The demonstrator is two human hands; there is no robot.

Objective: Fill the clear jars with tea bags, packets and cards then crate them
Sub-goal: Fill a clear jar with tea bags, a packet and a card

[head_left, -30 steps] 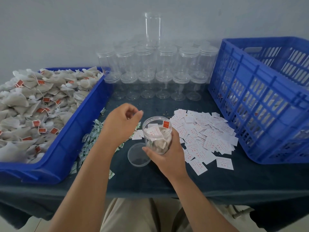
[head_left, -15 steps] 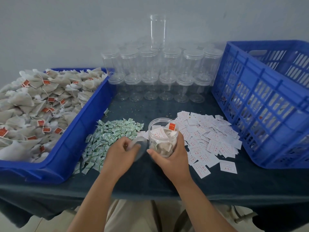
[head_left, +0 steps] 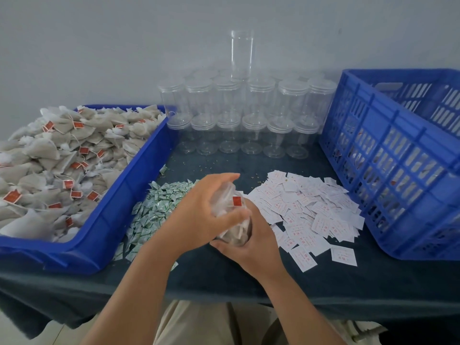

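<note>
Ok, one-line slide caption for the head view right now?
Left hand over the mouth of a clear plastic jar of tea bags, right hand gripping its base.

Nothing in front of me could be read. The white cards [head_left: 306,207] carried red print, the small packets [head_left: 155,210] had green print, and the tea bags [head_left: 49,155] bore red tags [head_left: 76,194], but all of it was too small and blurred to make out.
</note>
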